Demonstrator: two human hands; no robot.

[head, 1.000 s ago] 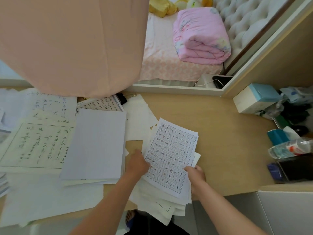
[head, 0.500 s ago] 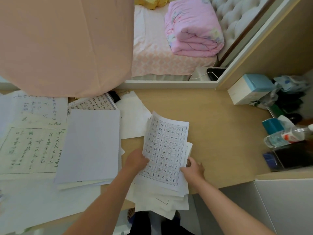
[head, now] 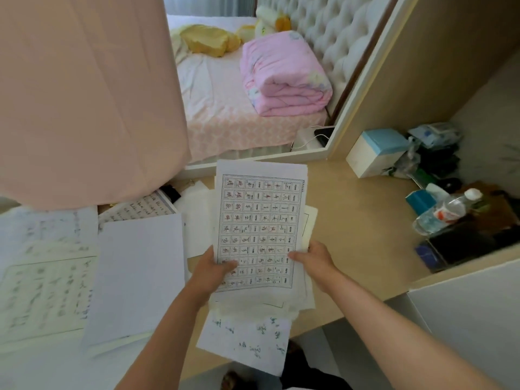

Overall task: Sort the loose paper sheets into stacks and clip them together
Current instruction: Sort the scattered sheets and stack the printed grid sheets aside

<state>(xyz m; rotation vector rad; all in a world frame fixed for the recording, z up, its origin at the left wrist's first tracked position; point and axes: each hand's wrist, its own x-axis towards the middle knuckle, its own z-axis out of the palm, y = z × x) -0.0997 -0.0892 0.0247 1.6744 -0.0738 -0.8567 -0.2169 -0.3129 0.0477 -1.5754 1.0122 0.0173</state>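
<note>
Both hands now hold a thick bundle of white paper sheets (head: 259, 220), topped by a printed character grid, raised off the pale wooden desk (head: 351, 220) at centre view; a moment ago it lay fanned on the surface. The left hand (head: 216, 270) pinches its lower edge at 7 o'clock, the right hand (head: 312, 257) at 5 o'clock. It looks gathered for squaring, with clipping still undone and looser white paper piles (head: 135, 271) at 9 o'clock.

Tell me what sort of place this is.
Probably a home bedroom used for study: a bed with a folded quilt, a tufted headboard, and a desk beside it strewn with sheets.
</note>
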